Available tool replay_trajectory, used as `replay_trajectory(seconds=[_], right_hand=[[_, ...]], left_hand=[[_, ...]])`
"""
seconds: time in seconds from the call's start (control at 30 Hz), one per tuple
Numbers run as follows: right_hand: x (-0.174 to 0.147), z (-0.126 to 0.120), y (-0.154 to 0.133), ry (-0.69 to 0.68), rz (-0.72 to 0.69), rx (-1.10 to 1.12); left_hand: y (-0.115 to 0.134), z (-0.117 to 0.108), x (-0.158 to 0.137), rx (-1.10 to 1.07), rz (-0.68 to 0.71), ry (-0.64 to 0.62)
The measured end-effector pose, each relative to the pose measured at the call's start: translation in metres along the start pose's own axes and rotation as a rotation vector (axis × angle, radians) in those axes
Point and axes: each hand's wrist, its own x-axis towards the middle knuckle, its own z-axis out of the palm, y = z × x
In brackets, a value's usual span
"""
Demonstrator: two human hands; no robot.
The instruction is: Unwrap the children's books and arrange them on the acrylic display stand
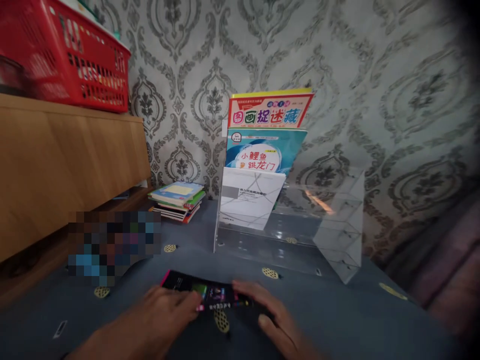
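Note:
A black book (182, 286) with a pink edge and small coloured pictures lies on the blue-grey surface in front of me, its lettered side facing me. My left hand (165, 307) is closed on its left part, with the thumb along the near side. At the right end, the fingers of my right hand (275, 310) reach along the book and touch its corner; the thumb stands apart from it. Behind the book stands a clear tiered rack (300, 255). Its left side holds a white booklet (251, 200), a teal book (258, 150) and a red-bordered book (270, 110).
A stack of books (177, 200) lies by the patterned wall (210, 95). At the left, a red basket (90, 75) sits on a wooden cabinet (75, 160). A pixelated object (116, 245) lies near the cabinet. Pink cloth (457, 290) hangs blurred at the right.

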Motion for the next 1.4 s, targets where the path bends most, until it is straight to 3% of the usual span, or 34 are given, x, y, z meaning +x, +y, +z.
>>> replay_trajectory(seconds=[0.13, 0.23, 0.37, 0.47, 0.57, 0.63, 0.73, 0.83, 0.9, 1.13, 1.27, 1.4], right_hand=[[0.008, 0.010, -0.016, 0.184, 0.167, 0.294], [0.010, 0.019, -0.034, 0.135, 0.184, 0.502], [0.006, 0.028, -0.054, 0.081, 0.286, 0.647], [0.007, 0.031, -0.059, 0.123, 0.398, 0.758], [0.012, 0.032, -0.056, 0.116, 0.439, 0.755], [0.016, 0.032, -0.050, 0.055, 0.407, 0.637], [0.016, 0.031, -0.038, 0.024, 0.300, 0.251], [0.012, 0.029, -0.031, 0.091, 0.144, -0.202], [0.012, 0.030, -0.034, 0.085, 0.037, -0.365], [0.042, 0.071, -0.068, -0.267, -0.264, -0.507], [0.069, 0.098, -0.076, -0.400, -0.248, -0.524], [0.082, 0.113, -0.068, -0.417, -0.208, -0.543]], left_hand=[[0.007, -0.026, 0.002, -0.266, -0.201, 0.236], [0.015, -0.035, 0.010, -0.682, -0.428, 0.376], [0.022, -0.011, 0.011, -1.248, -0.666, 0.409], [0.023, 0.022, -0.001, -1.374, -0.812, 0.420], [0.018, 0.045, -0.021, -1.289, -0.877, 0.367], [0.010, 0.049, -0.033, -1.171, -0.869, 0.231], [-0.005, 0.038, -0.047, -0.802, -0.816, 0.080], [-0.015, 0.024, -0.051, -0.344, -0.708, 0.113], [-0.020, 0.020, -0.049, -0.195, -0.636, 0.148], [-0.037, 0.046, -0.041, 0.013, -0.460, 0.098], [-0.046, 0.055, -0.047, 0.062, -0.402, 0.066], [-0.050, 0.058, -0.050, 0.060, -0.382, 0.070]])
